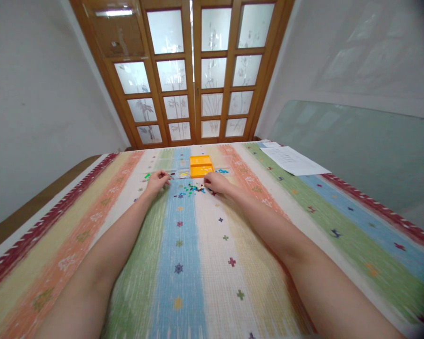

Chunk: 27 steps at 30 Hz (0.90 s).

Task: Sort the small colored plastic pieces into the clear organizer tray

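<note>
My left hand [158,181] is over the left part of the row of containers, thumb and fingertips drawn together. Whatever they may hold is too small to make out. Green pieces [147,176] lie just left of it, and yellow pieces [183,173] sit in a clear container to its right. My right hand [215,182] rests with curled fingers at the right side of a loose pile of small coloured pieces [195,188]; its fingertips are partly hidden. Behind it stands an open orange box [201,161] with some pale pieces inside. Blue pieces [222,171] lie right of the box.
A striped tablecloth [212,282] covers the table. White paper sheets [292,160] lie at the far right. A pale green glass-like panel [356,150] stands along the right wall. Wooden doors with glass panes [194,70] rise beyond the table's far edge.
</note>
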### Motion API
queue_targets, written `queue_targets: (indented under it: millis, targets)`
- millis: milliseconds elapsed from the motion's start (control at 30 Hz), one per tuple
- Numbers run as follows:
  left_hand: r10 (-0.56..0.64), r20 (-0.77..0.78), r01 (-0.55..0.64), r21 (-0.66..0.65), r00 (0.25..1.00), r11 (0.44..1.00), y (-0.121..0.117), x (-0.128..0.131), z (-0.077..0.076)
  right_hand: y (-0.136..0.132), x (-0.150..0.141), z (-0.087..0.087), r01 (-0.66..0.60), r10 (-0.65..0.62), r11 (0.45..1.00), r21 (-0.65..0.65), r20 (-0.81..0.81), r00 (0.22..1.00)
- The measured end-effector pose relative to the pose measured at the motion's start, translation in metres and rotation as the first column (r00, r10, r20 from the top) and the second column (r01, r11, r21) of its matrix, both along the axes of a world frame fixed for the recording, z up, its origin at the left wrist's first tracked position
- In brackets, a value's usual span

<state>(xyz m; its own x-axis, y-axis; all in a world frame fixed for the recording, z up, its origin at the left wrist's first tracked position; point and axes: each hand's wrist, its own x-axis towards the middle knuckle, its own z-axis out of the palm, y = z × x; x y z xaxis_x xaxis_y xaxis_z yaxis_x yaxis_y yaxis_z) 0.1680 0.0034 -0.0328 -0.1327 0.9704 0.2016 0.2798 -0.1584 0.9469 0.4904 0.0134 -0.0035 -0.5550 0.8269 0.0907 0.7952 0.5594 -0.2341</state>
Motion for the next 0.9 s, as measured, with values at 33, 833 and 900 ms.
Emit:
queue_targets:
  millis: [33,833,900]
  targets:
    - [0.025,0.058,-0.025,0.001,0.998,1.0,0.001,-0.003,0.0,-0.001,0.0,0.001,0.005,-0.005,1.0,0.002,-0.005,1.0]
    - [0.309,0.39,-0.306,-0.07,0.867,0.949,0.017,-0.051,-0.009,-0.004,0.0,0.0,-0.008,0.003,0.999,-0.038,-0.126,0.992]
    - [0.297,0.375,-0.294,-0.066,0.878,0.953,0.017,-0.05,-0.009,-0.003,0.0,-0.002,0.003,-0.007,1.0,-0.027,-0.16,0.987]
